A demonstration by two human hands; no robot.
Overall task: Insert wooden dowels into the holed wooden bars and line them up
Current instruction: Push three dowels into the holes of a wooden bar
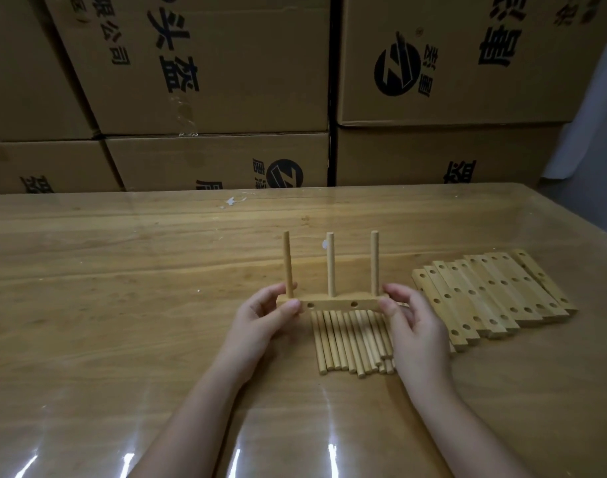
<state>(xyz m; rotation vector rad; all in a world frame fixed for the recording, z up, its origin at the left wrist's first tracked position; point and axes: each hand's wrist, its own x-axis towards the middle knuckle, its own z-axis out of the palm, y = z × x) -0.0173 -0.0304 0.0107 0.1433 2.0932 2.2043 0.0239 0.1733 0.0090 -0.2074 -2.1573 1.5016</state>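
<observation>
Bar carrying three upright dowels sits mid-table, at far ends of loose dowel pile. I see left hand pinching one bar end, right hand pinching other. I judge assembly light, stiff, top-heavy: hold bar ends, not pegs. Pale smooth wood, square-edged bar, round holes, cylindrical rods. Spare holed bars fanned at right.

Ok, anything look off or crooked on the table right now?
Mostly tidy. The spare bars lie fanned, staggered rather than squared, and the loose dowels have uneven ends. The three dowels in the held bar stand upright.
</observation>
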